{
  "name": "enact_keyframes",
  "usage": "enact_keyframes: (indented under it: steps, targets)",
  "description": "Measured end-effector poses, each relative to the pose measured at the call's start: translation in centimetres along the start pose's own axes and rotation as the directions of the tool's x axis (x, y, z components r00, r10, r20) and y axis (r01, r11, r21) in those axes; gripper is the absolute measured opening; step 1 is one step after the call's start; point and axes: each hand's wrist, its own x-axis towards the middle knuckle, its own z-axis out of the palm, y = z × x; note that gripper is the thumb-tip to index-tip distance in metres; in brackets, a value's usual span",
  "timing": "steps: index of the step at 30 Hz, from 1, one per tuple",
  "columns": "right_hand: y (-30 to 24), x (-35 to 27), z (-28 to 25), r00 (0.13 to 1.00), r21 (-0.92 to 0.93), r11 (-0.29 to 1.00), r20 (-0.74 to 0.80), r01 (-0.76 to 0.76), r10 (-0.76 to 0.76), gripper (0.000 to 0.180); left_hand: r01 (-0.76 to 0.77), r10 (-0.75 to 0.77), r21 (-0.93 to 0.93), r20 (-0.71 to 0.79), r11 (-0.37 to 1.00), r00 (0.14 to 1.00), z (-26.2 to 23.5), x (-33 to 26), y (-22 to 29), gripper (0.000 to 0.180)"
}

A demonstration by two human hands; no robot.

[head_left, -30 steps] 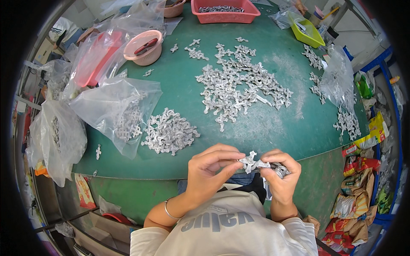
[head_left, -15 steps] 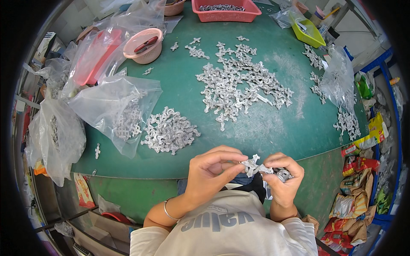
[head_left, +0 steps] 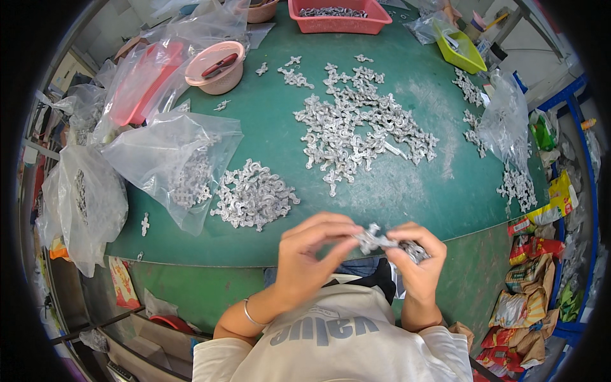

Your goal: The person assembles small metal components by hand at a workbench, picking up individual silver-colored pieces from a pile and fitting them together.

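A small silvery metal casting (head_left: 374, 239), shaped like a cross, sits between my hands above the table's near edge. My left hand (head_left: 313, 253) pinches one end of it between thumb and fingers. My right hand (head_left: 417, 260) grips its other end, and more grey castings (head_left: 415, 251) show in the curl of those fingers. Motion blurs the piece a little. Beyond the hands lies a wide loose heap of similar castings (head_left: 356, 124). A tighter pile of curved metal pieces (head_left: 253, 196) is to the left, beside a clear plastic bag (head_left: 172, 149) holding castings.
A pink basket (head_left: 216, 67) with a red-handled tool stands at the back left. A red tray (head_left: 340, 24) of metal parts and a yellow-green tray (head_left: 459, 49) are at the far side. Another plastic bag (head_left: 506, 118) lies over castings at the right edge.
Both hands have moved slightly up, the right one also a little left. The held casting has turned and shifted slightly up and left. The heaps look unchanged.
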Motion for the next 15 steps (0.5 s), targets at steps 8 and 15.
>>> enact_keyframes:
  steps: [8,15]
  targets:
    - [5.2,5.1,-1.3,0.999,-0.517,0.855,0.003,0.032,-0.036,0.025,0.05,0.252,0.939,-0.142,0.339,0.957,-8.6,1.6,-3.3,0.02]
    - [7.0,9.2,2.3,0.975,-0.859,0.472,0.222,0.199,-0.006,0.029,0.007,0.286,0.896,-0.149,0.445,0.947,-6.0,1.7,-2.4,0.025]
